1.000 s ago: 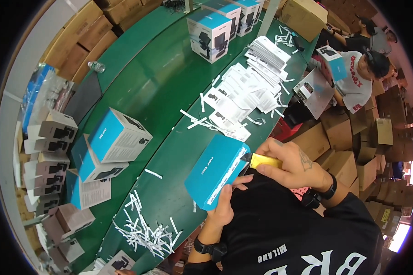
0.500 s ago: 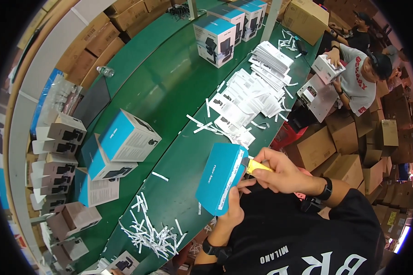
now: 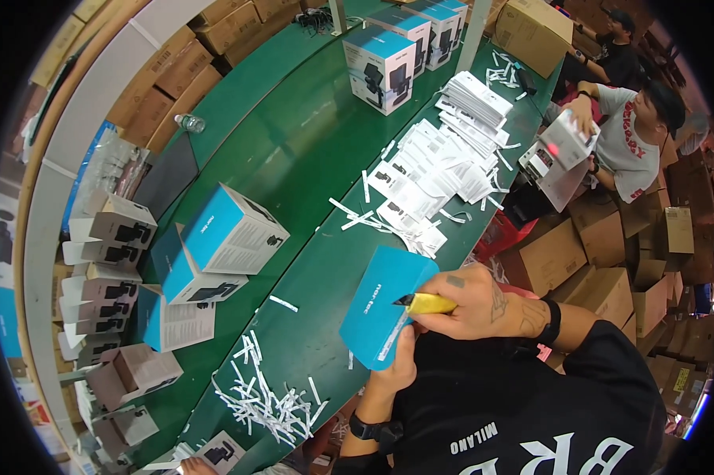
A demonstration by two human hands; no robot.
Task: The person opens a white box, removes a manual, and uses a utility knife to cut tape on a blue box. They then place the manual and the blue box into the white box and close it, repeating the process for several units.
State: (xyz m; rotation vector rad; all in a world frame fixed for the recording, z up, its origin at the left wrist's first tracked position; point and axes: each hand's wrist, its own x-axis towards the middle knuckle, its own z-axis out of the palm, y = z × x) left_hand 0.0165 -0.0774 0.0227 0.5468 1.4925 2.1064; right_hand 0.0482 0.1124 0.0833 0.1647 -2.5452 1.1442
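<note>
My left hand (image 3: 400, 366) grips the near edge of a teal carton (image 3: 373, 305), its thumb on the rim and the other fingers mostly hidden. A white label strip (image 3: 390, 340) runs along that edge. My right hand (image 3: 474, 305) is closed around a yellow utility knife (image 3: 434, 304). Its dark tip is over the carton's teal face beside the strip; whether the blade touches cannot be made out. The carton is tilted above the green table's front edge.
White strips (image 3: 270, 408) lie heaped on the green table (image 3: 309, 273). Printed white leaflets (image 3: 420, 178) are piled beyond. Teal-and-white boxes (image 3: 238, 229) stand left, others (image 3: 379, 71) far off. At bottom left, another person's hand (image 3: 195, 465) is beside a box. A co-worker at right holds a white box (image 3: 569, 141).
My right hand with the knife has shifted left and nearer, from the strip's far end to its middle. The strip's far part is now covered by my hand. The co-worker's box has tilted.
</note>
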